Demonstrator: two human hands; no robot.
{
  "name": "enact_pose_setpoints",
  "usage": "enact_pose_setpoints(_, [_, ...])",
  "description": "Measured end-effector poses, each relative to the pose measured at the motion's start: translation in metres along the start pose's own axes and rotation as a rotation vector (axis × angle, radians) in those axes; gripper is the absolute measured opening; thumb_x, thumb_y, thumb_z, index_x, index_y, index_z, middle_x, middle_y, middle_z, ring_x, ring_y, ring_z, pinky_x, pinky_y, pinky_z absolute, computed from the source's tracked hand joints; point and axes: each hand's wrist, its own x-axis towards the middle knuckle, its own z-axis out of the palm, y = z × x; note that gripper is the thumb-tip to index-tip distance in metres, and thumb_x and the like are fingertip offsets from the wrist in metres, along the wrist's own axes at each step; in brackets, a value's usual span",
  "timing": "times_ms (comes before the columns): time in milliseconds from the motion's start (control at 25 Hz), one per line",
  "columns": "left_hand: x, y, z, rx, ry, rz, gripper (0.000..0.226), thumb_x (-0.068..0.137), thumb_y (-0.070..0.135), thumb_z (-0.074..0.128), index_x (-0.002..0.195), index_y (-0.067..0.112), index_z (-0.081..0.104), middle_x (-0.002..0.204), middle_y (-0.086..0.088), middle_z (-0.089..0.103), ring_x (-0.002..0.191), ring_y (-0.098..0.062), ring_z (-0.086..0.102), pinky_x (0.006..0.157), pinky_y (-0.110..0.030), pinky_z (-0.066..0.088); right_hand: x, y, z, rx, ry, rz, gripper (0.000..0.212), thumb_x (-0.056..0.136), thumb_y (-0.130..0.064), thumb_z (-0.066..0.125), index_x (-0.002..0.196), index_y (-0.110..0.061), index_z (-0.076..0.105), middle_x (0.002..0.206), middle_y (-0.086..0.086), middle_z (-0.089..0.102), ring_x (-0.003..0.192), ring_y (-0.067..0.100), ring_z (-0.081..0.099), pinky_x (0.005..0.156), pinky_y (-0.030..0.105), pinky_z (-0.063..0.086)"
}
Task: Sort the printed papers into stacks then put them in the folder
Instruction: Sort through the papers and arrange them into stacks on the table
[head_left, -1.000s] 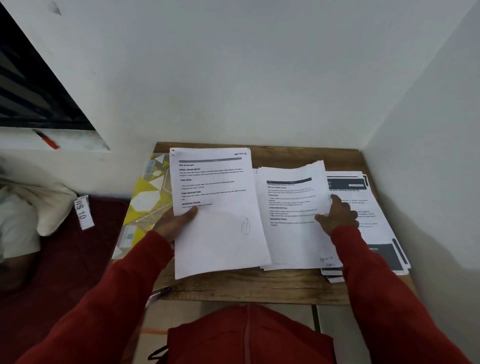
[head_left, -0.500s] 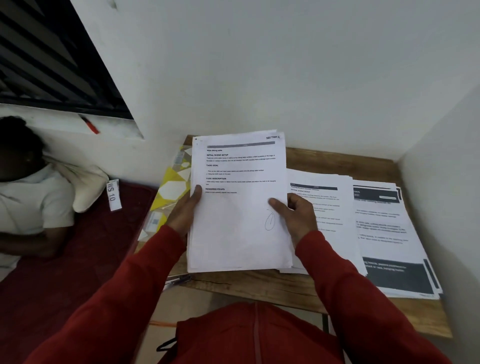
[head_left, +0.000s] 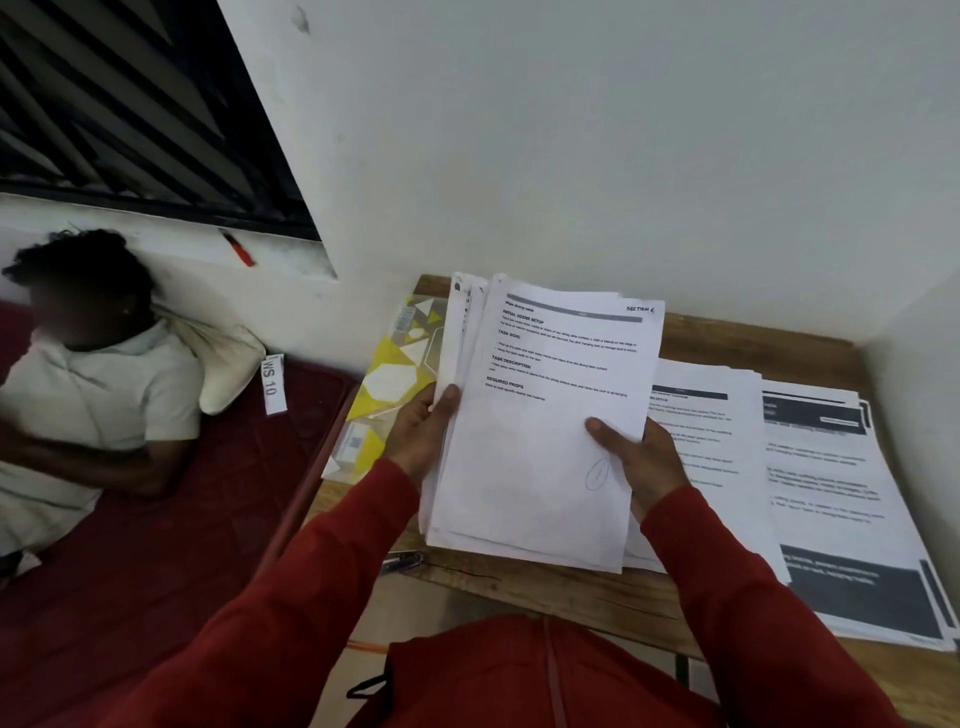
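Our left hand and right hand grip one paper bundle by its sides above the table; we should square its edges before stacking.

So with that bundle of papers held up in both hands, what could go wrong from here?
1. The held bundle is fanned at its top left edge, so loose sheets could slip from the left hand grip.
2. The folder overhangs the table edge on the left and could be knocked off.
3. The middle stack overlaps the right stack; sorted sheets may mix.
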Motion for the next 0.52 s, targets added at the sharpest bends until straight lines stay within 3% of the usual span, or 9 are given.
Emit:
enact_pose_setpoints(120, [0.000, -0.004, 0.003, -0.021, -0.035, -0.015, 0.025, 0.095, 0.018, 0.059, 0.118, 0.009, 0.063, 0.108, -0.012, 0.072, 0.093, -0.027, 0.068, 0.089, -0.046, 0.054, 0.001, 0.004, -0.005, 0.019, -0.012, 0.014, 0.034, 0.082, -0.002, 0.071, 0.116, -0.005, 0.067, 0.110, 0.010, 0.073, 0.104, 0.030, 0.068, 0.095, 0.047, 0.052])
enact_pose_setpoints(280, [0.001, 0.000, 0.003, -0.015, -0.067, 0.022, 0.024, 0.087, 0.014, 0.068, 0.111, 0.015, 0.066, 0.106, -0.009, 0.073, 0.095, -0.028, 0.069, 0.085, -0.044, 0.056, 0.001, 0.004, -0.011, 0.055, -0.012, 0.019, 0.035, 0.082, 0.002, 0.069, 0.117, -0.001, 0.066, 0.109, 0.012, 0.073, 0.103, 0.031, 0.068, 0.092, 0.043, 0.054])
enact_pose_setpoints(440, [0.006, 0.000, 0.007, 0.016, -0.017, 0.068, 0.013, 0.090, 0.020, 0.066, 0.103, 0.020, 0.066, 0.099, -0.006, 0.074, 0.088, -0.024, 0.069, 0.082, -0.042, 0.056, 0.003, 0.005, -0.017, -0.008, 0.070, -0.013, 0.024, 0.082, -0.001, 0.072, 0.104, -0.012, 0.071, 0.099, 0.005, 0.076, 0.096, 0.027, 0.071, 0.086, 0.040, 0.055])
enact_pose_setpoints(520, [0.008, 0.003, 0.009, 0.041, 0.016, 0.094, 0.009, 0.093, 0.019, 0.062, 0.101, 0.019, 0.065, 0.089, 0.000, 0.075, 0.077, -0.016, 0.069, 0.075, -0.035, 0.057, 0.006, 0.002, -0.025, -0.073, 0.160, -0.057, 0.017, 0.082, -0.006, 0.073, 0.094, -0.017, 0.071, 0.094, 0.001, 0.075, 0.090, 0.024, 0.071, 0.086, 0.041, 0.056])
